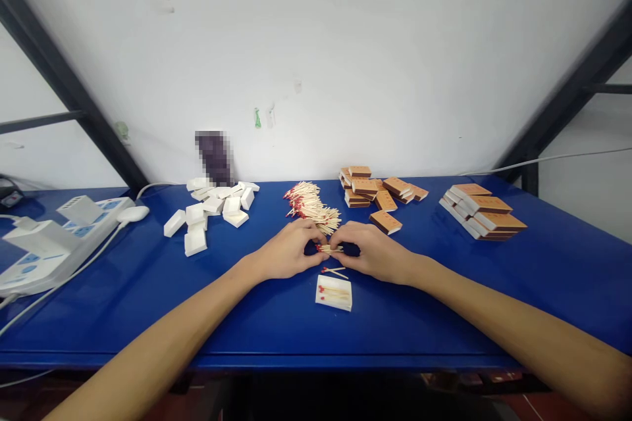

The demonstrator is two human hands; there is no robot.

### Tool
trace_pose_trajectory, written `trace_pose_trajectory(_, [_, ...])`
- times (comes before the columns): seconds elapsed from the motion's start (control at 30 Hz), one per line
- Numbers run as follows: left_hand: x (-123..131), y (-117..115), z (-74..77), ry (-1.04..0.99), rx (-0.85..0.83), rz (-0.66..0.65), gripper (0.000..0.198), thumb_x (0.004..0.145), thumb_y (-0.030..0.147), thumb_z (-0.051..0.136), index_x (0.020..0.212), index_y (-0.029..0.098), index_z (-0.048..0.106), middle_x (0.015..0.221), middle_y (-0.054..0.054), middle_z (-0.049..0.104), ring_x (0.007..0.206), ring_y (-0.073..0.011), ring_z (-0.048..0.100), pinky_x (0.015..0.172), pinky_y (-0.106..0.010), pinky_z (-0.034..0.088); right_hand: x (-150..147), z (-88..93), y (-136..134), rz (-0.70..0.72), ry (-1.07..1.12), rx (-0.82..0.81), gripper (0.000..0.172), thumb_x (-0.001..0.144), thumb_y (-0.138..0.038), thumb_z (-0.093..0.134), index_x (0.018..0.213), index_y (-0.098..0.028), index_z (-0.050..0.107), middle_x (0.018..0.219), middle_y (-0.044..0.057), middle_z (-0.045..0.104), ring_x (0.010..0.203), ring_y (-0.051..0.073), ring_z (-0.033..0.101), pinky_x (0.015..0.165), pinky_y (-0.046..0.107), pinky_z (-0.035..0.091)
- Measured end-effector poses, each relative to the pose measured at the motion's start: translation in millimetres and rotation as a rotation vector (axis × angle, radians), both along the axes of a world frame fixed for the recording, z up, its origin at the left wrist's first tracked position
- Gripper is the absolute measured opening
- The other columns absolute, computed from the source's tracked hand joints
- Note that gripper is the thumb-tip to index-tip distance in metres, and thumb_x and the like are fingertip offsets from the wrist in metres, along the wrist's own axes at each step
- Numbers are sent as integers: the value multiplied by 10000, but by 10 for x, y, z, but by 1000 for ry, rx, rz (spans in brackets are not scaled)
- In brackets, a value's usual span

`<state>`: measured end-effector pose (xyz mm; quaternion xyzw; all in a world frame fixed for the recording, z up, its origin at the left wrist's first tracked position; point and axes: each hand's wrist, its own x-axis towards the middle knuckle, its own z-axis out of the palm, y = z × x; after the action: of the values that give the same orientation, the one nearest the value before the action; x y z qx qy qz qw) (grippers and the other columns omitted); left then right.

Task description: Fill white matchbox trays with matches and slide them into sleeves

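Between the fingertips of my left hand [291,250] and my right hand [368,251] is a small bunch of matches [326,248], red heads toward the left. Both hands pinch it just in front of a heap of loose matches [311,205]. Closer to me, two loose matches [336,272] lie crossed on the blue table. Just below them sits a white matchbox tray [334,303] holding a few matches, their heads also to the left.
White empty matchbox trays [196,217] are piled at the left. Orange matchbox sleeves [386,201] lie scattered behind my right hand, and stacked matchboxes [486,214] stand farther right. A power strip [74,243] with plugs and cables occupies the left side of the blue table [266,335].
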<state>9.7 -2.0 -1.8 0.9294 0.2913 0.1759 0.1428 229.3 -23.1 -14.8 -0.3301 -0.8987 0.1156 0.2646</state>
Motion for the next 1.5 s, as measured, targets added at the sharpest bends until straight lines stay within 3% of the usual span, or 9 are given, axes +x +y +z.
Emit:
trace_pose_trajectory(0.2, [17,-2,-7,-30,-8,-7,110,890,287,618,920,182,633,927,-40,654,927,-208,585,846,-346,461,-20,-2,-13,-14,76,-12,92,873,-197,621,951,-194,669,900,43,725,797,166,660,726,283,503])
trace_pose_trajectory(0.47, [49,-32,33,-75,-14,6,35,849,197,633,874,183,654,869,-11,704,800,-164,635,754,-282,469,-40,-12,-15,1,122,-7,52,868,-183,617,882,-189,667,838,33,703,740,150,639,672,261,484])
trace_pose_trajectory(0.7, [50,-27,-27,-145,-51,7,30,828,159,624,842,181,637,816,18,698,722,-125,627,693,-235,454,-22,-10,-13,-46,31,34,139,864,-159,624,987,-197,679,868,33,712,784,164,646,697,263,474])
trace_pose_trajectory(1.1, [52,-41,-37,-208,-9,-30,85,801,85,582,765,160,603,754,16,640,665,-97,566,648,-204,422,-44,-101,10,-34,107,105,118,825,-108,597,827,-182,688,790,36,721,692,150,646,646,247,474])
trace_pose_trajectory(1.3, [3,-79,54,-268,5,-85,74,806,95,581,795,160,613,775,12,640,698,-99,571,688,-213,441,-52,26,-87,-40,168,91,88,821,-142,602,827,-172,685,744,28,707,645,133,624,604,232,455])
trace_pose_trajectory(1.5, [-63,-239,157,-258,-183,-221,61,800,210,651,797,158,620,745,15,634,659,-85,576,649,-194,458,-106,223,-426,-11,123,-117,78,847,-190,624,805,-177,689,708,0,699,592,98,592,562,198,421])
